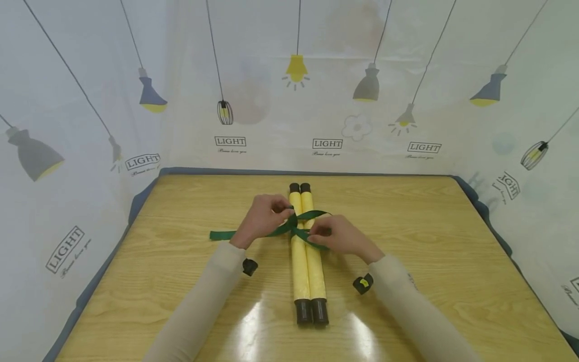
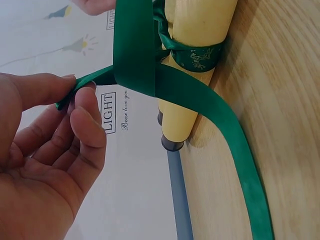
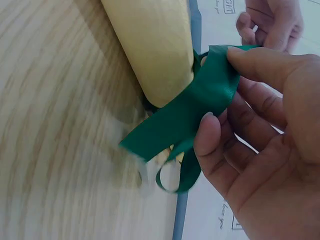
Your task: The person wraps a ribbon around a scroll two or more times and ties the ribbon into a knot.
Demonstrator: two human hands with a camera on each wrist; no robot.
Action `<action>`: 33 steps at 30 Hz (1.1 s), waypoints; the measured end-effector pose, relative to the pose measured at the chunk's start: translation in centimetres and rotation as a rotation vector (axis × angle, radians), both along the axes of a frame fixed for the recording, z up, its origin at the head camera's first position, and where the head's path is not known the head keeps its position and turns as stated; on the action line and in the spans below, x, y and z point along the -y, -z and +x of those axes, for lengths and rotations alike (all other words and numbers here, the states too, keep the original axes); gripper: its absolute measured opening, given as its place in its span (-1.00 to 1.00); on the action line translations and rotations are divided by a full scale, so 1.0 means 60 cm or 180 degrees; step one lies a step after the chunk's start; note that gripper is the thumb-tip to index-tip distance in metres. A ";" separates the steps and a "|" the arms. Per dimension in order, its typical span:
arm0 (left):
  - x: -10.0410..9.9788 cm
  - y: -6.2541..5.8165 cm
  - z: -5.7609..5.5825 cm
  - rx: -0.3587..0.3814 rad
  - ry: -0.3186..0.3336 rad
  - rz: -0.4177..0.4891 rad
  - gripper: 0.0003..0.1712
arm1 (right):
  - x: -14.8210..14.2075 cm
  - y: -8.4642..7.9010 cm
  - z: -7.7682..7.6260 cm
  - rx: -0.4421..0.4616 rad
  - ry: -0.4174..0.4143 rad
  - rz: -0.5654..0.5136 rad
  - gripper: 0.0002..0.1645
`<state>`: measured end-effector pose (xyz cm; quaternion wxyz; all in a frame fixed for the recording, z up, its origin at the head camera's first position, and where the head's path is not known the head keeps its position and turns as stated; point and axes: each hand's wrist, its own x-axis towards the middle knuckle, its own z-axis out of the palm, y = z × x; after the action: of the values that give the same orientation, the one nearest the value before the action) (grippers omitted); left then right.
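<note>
Two yellow rods [image 1: 300, 271] with dark end caps lie side by side on the table, pointing away from me. Around their upper middle runs a green ribbon [image 1: 221, 235], crossed and looped on top, one tail trailing left. My left hand [image 1: 264, 216] pinches a folded part of the ribbon between thumb and fingers, just left of the rods; the left wrist view shows this pinch [image 2: 65, 100] closely. On the other side, my right hand [image 1: 341, 236] pinches the ribbon near its loose end, thumb and fingers curled on it. Gold print shows on the wrapped band [image 2: 200, 57].
A wood-grain table [image 1: 158, 281] carries everything. Behind and at both sides stand white curtains [image 1: 267, 146] printed with hanging lamps. A small black device [image 1: 249, 267] sits by the left wrist, another black device [image 1: 363, 284] by the right.
</note>
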<state>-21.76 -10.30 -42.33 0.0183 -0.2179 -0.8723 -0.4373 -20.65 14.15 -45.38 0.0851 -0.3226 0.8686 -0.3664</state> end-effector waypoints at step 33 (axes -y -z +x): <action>0.026 0.021 -0.015 0.0419 -0.0310 0.0278 -0.87 | -0.175 -0.004 0.042 0.0588 -0.0012 0.0337 -0.82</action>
<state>-22.63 -11.86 -43.56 -0.0083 -0.1449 -0.8613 -0.4869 -18.12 24.62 -45.14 0.1825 -0.2842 0.8745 -0.3480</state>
